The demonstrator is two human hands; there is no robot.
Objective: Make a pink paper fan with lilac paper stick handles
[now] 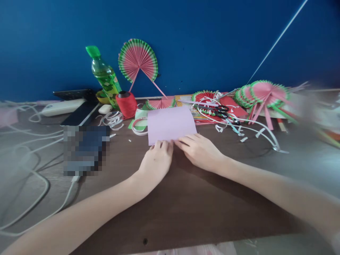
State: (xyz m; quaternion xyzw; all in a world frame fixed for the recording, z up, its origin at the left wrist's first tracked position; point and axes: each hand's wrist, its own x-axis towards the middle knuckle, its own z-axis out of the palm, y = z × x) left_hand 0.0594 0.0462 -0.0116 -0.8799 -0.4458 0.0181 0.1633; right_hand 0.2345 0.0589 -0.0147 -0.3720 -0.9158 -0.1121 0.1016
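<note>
A sheet of light purple paper (171, 124) stands out from the brown table, its far part curving up. At its near edge, left of centre, my left hand (157, 159) has its fingers curled onto the paper. My right hand (200, 150) grips the same edge on the right, fingers pressed together. The two hands almost meet at the middle of that edge. My thumbs and the underside of the paper are hidden.
Behind the paper lie a red thread spool (126, 105), a green bottle (105, 76), scissors (220, 110) and white paper strips (265, 131). Pleated watermelon fans (138, 60) stand at the blue wall and right. A pixelated phone-like object (87, 150) with white cables (67, 198) is left.
</note>
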